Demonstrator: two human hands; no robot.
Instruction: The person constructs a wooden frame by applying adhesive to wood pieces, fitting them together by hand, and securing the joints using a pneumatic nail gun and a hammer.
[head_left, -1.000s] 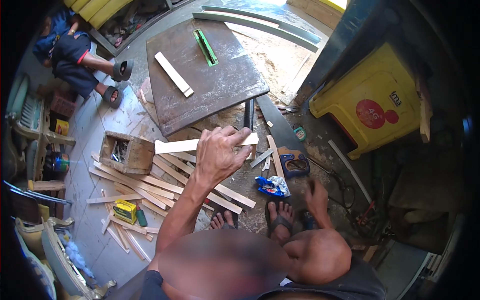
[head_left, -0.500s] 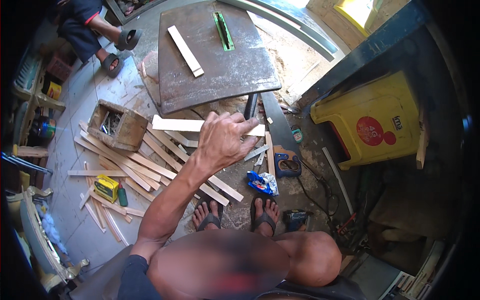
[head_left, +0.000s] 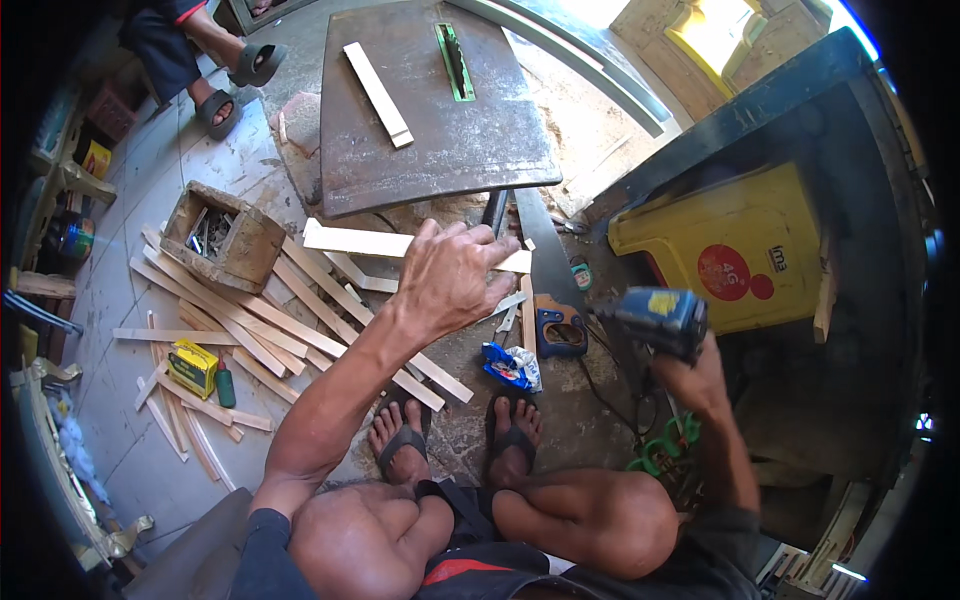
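My left hand (head_left: 447, 268) is closed around a pale wooden strip (head_left: 355, 240), held crosswise just in front of the table's near edge. One end sticks out to the left and shows a small raised piece at its tip. The other end reaches past my fingers on the right. Over on the right side, my right hand (head_left: 692, 375) grips a dark cordless drill (head_left: 655, 318), raised off the floor and slightly blurred. Its handle is partly hidden by my fingers. Between the hands, a handsaw (head_left: 562, 325) with a blue handle lies on the floor.
A saw table (head_left: 430, 140) with a blade in a green slot carries another strip (head_left: 378, 95). Several wooden strips (head_left: 290, 325) lie around a wooden box (head_left: 222, 240) of hardware. A yellow plastic stool (head_left: 740, 250) stands right. Another person's sandalled feet (head_left: 218, 113) are far left.
My right hand has come into view and now holds the drill, which lay on the floor near my right foot. My left hand and its strip stay nearly in place.
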